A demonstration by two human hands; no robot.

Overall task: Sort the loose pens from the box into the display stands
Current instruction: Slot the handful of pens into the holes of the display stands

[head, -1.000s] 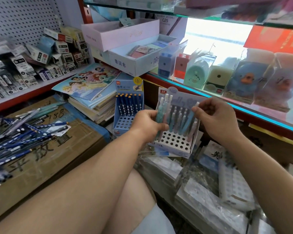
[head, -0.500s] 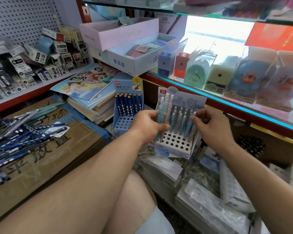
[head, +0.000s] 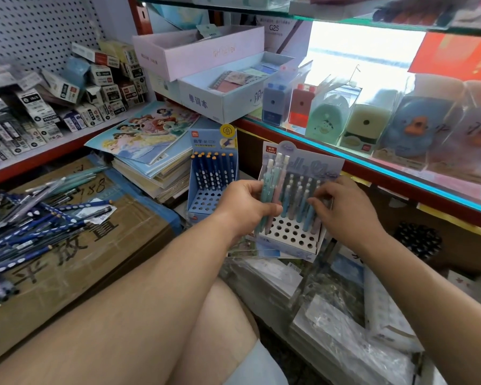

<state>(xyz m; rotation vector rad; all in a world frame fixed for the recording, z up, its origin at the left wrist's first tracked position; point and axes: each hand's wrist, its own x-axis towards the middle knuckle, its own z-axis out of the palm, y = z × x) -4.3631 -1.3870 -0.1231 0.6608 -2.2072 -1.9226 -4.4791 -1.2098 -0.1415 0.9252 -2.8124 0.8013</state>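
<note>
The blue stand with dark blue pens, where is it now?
In the head view the blue stand sits just left of centre, behind the left hand, between the stack of notebooks and the white stand.

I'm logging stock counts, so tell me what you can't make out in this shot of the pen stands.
Head view.
Count of pastel pens in the left hand: fingers cover them.
Whether the right hand pinches a pen: fingertips blurred.
Extent of the loose pens: cut by the left edge.
Back rows of the white stand: behind both hands.
</note>
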